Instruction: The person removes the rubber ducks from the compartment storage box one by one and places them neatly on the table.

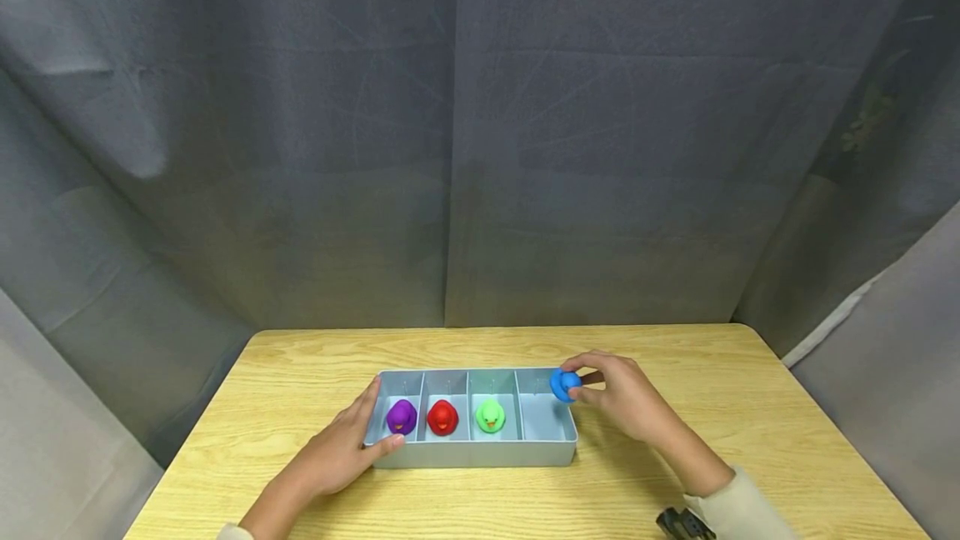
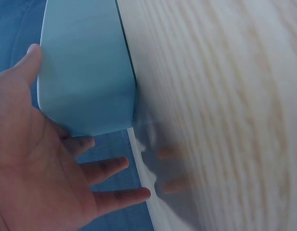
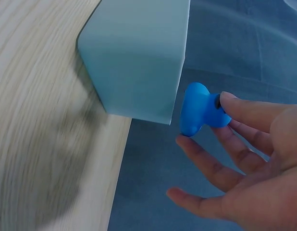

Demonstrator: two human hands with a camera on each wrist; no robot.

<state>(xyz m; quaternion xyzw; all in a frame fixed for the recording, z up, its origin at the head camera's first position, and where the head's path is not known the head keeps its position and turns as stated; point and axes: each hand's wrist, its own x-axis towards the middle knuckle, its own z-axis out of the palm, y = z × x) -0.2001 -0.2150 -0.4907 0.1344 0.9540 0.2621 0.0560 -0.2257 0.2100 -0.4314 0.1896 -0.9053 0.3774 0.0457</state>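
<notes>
The spread left hand [image 1: 337, 448], lower left of centre, touches the tray [image 1: 480, 454], likely steadying it; the right hand [image 1: 628, 398], lower right, pinches the blue toy [image 3: 194, 109].

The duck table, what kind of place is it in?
Probably a screened-off filming corner: grey curtains hang behind and beside a wood-grain table, which holds a divided tray of toy ducks.

Grey curtains [image 1: 337, 148] hang around a wood-grain table [image 1: 465, 507]; dim leaves [image 1: 868, 119], perhaps, at right.
</notes>
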